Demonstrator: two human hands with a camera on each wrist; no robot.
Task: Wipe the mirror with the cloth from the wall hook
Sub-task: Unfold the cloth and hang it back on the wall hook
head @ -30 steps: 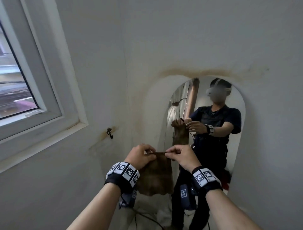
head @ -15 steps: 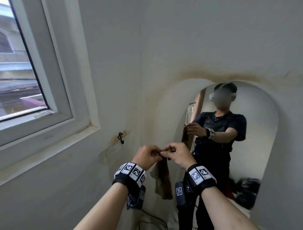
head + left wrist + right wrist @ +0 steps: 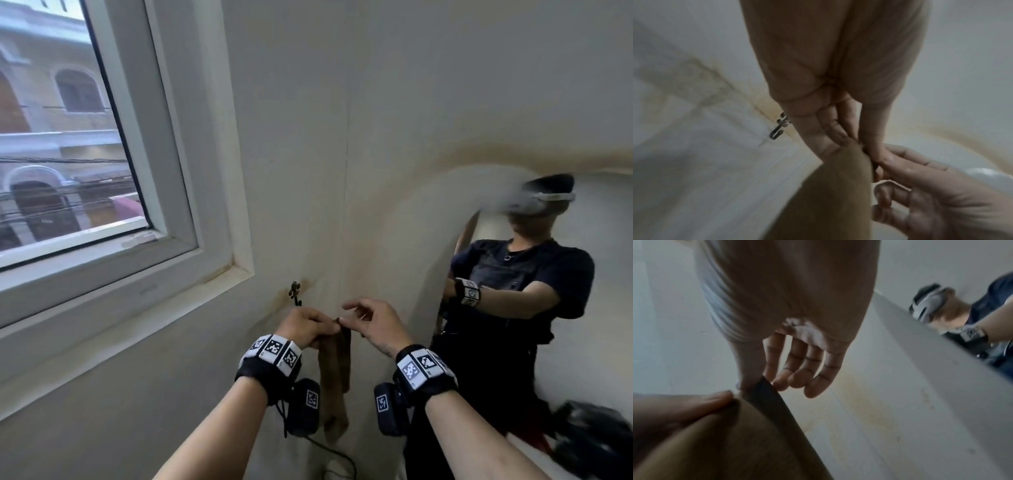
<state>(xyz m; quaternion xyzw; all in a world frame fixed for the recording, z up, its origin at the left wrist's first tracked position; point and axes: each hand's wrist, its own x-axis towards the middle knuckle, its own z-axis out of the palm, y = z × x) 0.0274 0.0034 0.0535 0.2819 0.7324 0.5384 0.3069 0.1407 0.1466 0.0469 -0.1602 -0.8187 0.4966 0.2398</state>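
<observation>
A brown cloth (image 3: 337,373) hangs folded into a narrow strip below both hands. My left hand (image 3: 325,330) grips its top edge with curled fingers. My right hand (image 3: 346,320) pinches the same edge between thumb and forefinger, its other fingers spread loose. The small metal wall hook (image 3: 295,293) is bare, just above and left of my left hand. The arched mirror (image 3: 596,342) is set in the wall to the right and reflects the person. In the left wrist view the hook (image 3: 780,128) lies beside my fingers and the cloth (image 3: 838,194). The right wrist view shows the pinched cloth (image 3: 735,443).
A white-framed window (image 3: 102,171) with a jutting sill fills the left wall. Plain stained wall runs between the hook and the mirror. A dark bag (image 3: 589,435) shows in the mirror's lower right. A black cable (image 3: 329,448) trails below my hands.
My hands came together, folding the spread cloth into a narrow strip. They moved left, away from the mirror and close to the hook.
</observation>
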